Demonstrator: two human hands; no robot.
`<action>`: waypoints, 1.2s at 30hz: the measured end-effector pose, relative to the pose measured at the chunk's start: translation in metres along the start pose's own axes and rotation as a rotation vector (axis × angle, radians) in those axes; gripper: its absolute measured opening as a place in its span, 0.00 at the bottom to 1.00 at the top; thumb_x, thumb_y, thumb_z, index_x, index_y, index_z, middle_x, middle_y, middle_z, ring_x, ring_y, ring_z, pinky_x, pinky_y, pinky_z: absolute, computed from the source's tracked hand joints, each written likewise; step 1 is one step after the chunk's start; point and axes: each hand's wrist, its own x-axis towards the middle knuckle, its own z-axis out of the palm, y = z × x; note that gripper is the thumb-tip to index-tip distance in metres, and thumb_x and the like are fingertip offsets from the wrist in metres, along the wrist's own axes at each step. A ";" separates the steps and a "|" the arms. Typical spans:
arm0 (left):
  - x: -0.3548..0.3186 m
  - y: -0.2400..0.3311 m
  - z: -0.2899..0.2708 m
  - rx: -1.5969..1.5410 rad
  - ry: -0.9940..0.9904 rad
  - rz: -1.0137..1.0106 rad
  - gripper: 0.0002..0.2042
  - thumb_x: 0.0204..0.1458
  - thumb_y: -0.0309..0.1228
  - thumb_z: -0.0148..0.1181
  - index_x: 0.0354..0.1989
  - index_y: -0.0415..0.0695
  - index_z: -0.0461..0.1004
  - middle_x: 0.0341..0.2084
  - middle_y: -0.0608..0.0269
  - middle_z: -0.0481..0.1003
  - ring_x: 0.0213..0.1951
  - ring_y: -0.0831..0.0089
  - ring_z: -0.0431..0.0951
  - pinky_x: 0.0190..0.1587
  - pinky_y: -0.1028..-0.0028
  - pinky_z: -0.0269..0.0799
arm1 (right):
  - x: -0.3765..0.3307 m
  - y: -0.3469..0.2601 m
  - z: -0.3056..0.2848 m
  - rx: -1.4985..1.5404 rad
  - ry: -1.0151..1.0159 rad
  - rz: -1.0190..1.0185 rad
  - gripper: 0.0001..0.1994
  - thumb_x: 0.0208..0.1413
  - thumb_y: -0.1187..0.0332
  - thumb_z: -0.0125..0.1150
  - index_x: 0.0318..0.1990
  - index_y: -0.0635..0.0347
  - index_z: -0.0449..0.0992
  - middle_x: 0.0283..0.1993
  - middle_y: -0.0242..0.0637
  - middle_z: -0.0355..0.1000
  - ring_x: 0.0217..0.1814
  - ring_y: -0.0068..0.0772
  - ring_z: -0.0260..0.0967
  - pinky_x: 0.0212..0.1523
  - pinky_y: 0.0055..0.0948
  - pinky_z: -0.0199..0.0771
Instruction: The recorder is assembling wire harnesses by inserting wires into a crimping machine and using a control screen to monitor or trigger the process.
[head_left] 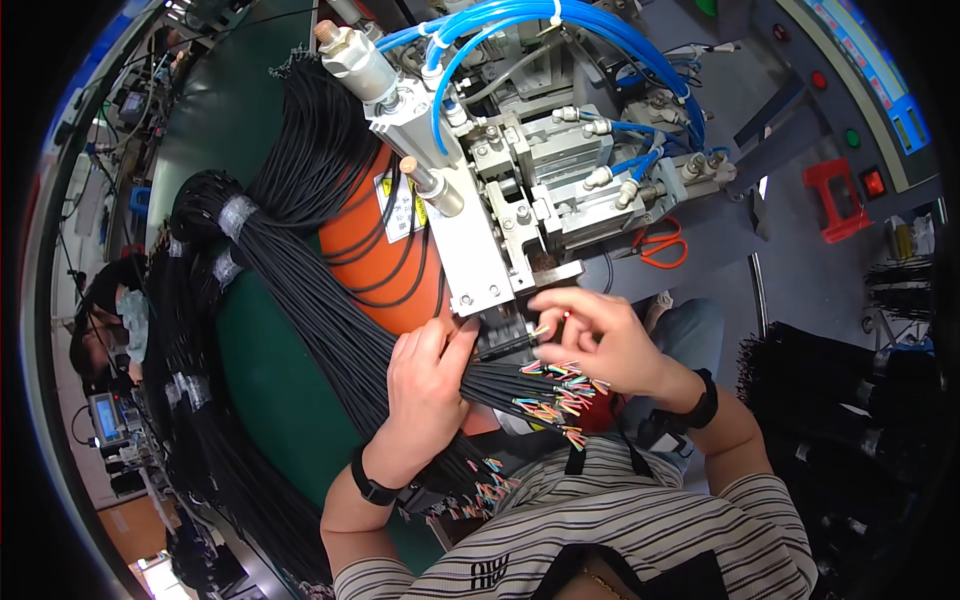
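Observation:
A black multi-core cable (508, 345) lies at the front of a metal clamping machine (470, 235), its short coloured wire ends facing right. My left hand (428, 378) is closed on this cable, thumb and fingertips by the machine's lower edge; the grip itself is partly hidden. On the other side, my right hand (610, 345) has its thumb and index finger apart around the coloured ends, the other fingers curled. I cannot make out anything held in it. Just below both hands lies a thick bundle of black cables (315, 300) with stripped ends (550, 395) in several colours.
Red-handled scissors (662, 248) lie right of the machine. Blue air hoses (600, 25) arch over it. An orange surface (365, 250) and green table (265, 370) are at left. More cable bundles (830, 390) hang at right, near a red stand (835, 200).

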 end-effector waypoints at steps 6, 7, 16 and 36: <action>0.009 0.012 -0.005 -0.215 0.039 0.149 0.25 0.32 0.27 0.72 0.46 0.42 0.78 0.35 0.59 0.79 0.35 0.63 0.79 0.38 0.66 0.68 | -0.005 -0.003 0.014 0.650 0.004 0.199 0.08 0.59 0.81 0.62 0.46 0.68 0.78 0.37 0.34 0.74 0.26 0.15 0.69 0.24 0.15 0.64; 0.009 0.010 -0.005 -0.255 0.034 0.151 0.25 0.33 0.27 0.72 0.46 0.42 0.78 0.34 0.60 0.80 0.34 0.63 0.80 0.38 0.66 0.68 | -0.004 -0.002 0.012 0.651 0.003 0.198 0.08 0.59 0.81 0.62 0.46 0.68 0.78 0.37 0.34 0.74 0.26 0.15 0.69 0.24 0.15 0.64; 0.026 0.004 0.000 -0.332 0.032 0.268 0.23 0.35 0.30 0.72 0.43 0.39 0.76 0.26 0.61 0.78 0.27 0.63 0.79 0.34 0.67 0.68 | -0.002 0.004 0.018 0.533 -0.048 0.056 0.10 0.61 0.78 0.61 0.49 0.66 0.78 0.40 0.37 0.74 0.29 0.19 0.73 0.27 0.17 0.69; 0.027 0.002 -0.002 -0.425 0.046 0.228 0.08 0.48 0.26 0.68 0.34 0.41 0.76 0.23 0.60 0.78 0.25 0.62 0.78 0.31 0.67 0.67 | 0.006 0.000 0.004 0.850 -0.232 0.289 0.10 0.62 0.76 0.61 0.49 0.67 0.81 0.43 0.38 0.78 0.33 0.21 0.76 0.32 0.19 0.73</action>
